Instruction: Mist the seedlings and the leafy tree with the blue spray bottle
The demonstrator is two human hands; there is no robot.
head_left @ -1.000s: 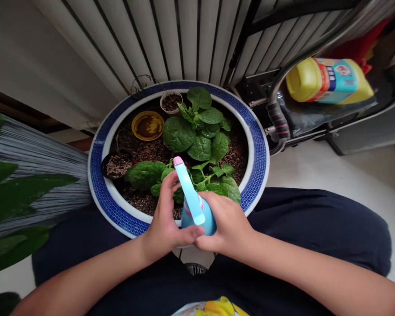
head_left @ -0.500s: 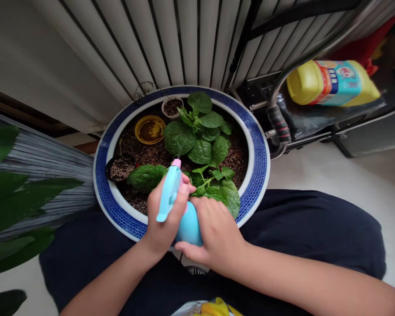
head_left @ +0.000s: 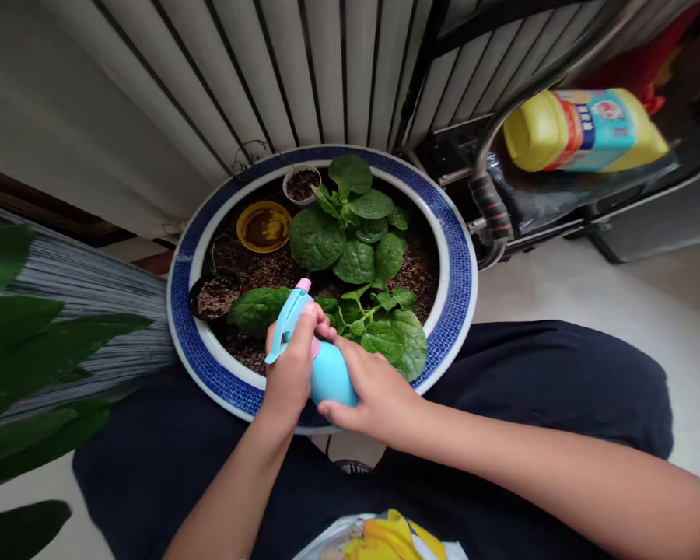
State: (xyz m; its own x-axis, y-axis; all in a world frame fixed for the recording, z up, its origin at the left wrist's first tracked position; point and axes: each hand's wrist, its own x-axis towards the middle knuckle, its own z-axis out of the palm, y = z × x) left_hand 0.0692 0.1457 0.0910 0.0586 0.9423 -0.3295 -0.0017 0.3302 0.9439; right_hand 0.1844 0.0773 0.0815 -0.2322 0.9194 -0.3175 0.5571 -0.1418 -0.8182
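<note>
A light blue spray bottle (head_left: 328, 373) with a pink-tipped nozzle is held over the near rim of a big blue-and-white planter (head_left: 456, 288). My left hand (head_left: 292, 362) is wrapped round the bottle's spray head and trigger. My right hand (head_left: 375, 393) cups the rounded body of the bottle from the right. The nozzle points toward the leafy green plants (head_left: 355, 249) growing in dark soil inside the planter.
In the soil sit a yellow dish (head_left: 263, 225), a small white pot (head_left: 302, 182) and a dark pot (head_left: 211, 295). A ribbed wall stands behind. A yellow jug (head_left: 583, 128) lies on a metal rack at right. Large green leaves (head_left: 29, 342) fill the left edge.
My left hand moved from beside the nozzle to a grip round the spray head. The head swung from pointing right to pointing left, and the bottle shifted slightly left and forward.
</note>
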